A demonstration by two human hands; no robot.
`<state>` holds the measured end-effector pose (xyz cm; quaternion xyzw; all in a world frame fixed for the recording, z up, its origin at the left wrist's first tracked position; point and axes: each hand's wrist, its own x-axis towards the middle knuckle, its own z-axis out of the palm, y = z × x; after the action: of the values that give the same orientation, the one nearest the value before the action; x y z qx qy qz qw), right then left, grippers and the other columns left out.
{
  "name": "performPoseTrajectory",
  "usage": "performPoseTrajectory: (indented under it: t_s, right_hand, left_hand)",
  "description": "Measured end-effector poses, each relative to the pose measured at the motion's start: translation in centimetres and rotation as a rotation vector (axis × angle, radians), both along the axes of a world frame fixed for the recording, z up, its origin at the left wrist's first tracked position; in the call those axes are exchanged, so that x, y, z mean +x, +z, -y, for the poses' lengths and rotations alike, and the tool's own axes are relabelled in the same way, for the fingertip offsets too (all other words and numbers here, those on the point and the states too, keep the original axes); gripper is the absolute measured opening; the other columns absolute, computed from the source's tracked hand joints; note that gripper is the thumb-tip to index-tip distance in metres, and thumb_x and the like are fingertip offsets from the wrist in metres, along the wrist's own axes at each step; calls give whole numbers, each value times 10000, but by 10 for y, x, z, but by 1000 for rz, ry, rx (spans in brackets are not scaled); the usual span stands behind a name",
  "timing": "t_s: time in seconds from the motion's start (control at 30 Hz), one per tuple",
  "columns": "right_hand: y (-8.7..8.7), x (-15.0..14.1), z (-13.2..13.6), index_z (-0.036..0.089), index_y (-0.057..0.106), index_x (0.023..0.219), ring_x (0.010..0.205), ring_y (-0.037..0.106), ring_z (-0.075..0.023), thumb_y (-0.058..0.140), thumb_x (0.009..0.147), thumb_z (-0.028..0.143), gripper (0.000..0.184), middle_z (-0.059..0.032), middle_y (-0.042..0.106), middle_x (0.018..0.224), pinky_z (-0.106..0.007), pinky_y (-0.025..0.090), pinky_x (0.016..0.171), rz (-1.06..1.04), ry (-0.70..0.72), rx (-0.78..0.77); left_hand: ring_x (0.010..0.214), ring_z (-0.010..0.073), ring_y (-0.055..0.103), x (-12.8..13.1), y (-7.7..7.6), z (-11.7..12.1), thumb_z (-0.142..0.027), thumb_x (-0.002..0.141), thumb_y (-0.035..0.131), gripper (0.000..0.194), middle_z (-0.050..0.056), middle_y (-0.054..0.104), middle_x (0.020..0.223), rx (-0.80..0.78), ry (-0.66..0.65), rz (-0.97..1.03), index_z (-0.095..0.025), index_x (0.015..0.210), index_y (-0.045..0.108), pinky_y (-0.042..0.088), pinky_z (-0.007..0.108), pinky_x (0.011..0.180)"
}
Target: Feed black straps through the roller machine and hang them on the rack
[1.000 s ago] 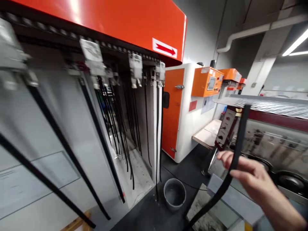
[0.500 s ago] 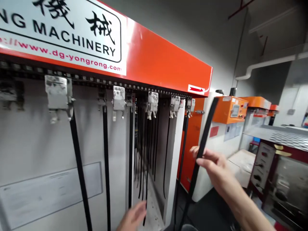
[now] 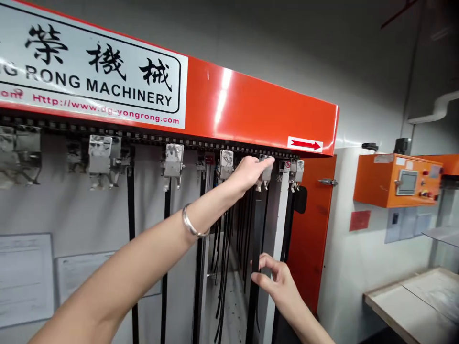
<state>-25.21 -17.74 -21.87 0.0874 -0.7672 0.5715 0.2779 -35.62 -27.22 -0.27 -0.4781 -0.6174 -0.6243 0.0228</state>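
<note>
My left hand (image 3: pixel 251 173), a silver bangle on its wrist, is raised to a metal clip (image 3: pixel 266 168) under the orange beam. Its thumb and fingers press on the clip, partly hiding it. My right hand (image 3: pixel 278 277) is lower down, pinching a flat black strip (image 3: pixel 256 234) between thumb and fingers. That strip stands nearly upright, its top end just below the clip's jaws. Another metal clip (image 3: pixel 226 165) hangs to the left, and one more clip (image 3: pixel 297 173) hangs to the right, near the beam's end.
The orange beam (image 3: pixel 258 107) carries a chain with several clips and hanging black strips (image 3: pixel 132 248). A white post (image 3: pixel 278 229) stands behind my right hand. Farther right are an orange door (image 3: pixel 308 243), an orange control box (image 3: pixel 380 181) and a pale table (image 3: pixel 423 301).
My left hand has risen from low down to the clip. My right hand has brought the black strip leftward, under that clip. The view has turned and shifted.
</note>
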Motion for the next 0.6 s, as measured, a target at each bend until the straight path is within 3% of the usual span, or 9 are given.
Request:
performPoseTrajectory:
  t_s: [0.07, 0.17, 0.43, 0.6]
  right_hand:
    - [3, -4, -4, 199, 510, 677, 838, 492, -174, 628, 753, 230, 143, 5, 519, 821, -283, 360, 815, 1, 46, 2]
    - [9, -12, -13, 198, 519, 679, 821, 481, -172, 627, 750, 238, 135, 4, 509, 806, -287, 356, 788, -14, 96, 27]
    - [34, -31, -32, 198, 497, 665, 735, 445, -151, 615, 758, 295, 179, 10, 469, 739, -294, 341, 713, -26, 122, 64]
    - [42, -37, -34, 199, 492, 647, 729, 441, -152, 626, 754, 327, 214, 12, 476, 705, -293, 340, 705, -23, 135, 28]
  left_hand:
    - [692, 197, 690, -4, 9, -6, -403, 865, 580, 324, 100, 707, 684, -8, 21, 32, -133, 699, 646, 541, 367, 713]
    - [553, 175, 661, 0, 14, -6, -306, 904, 517, 320, 59, 656, 574, -8, 26, 65, -128, 652, 602, 535, 356, 610]
    - [536, 156, 659, 5, 14, -5, -316, 922, 496, 337, 56, 672, 576, -32, 30, 85, -116, 682, 620, 552, 355, 658]
    - [588, 149, 664, 4, 11, -6, -359, 915, 509, 336, 79, 710, 664, -14, 28, 62, -119, 719, 637, 556, 364, 703]
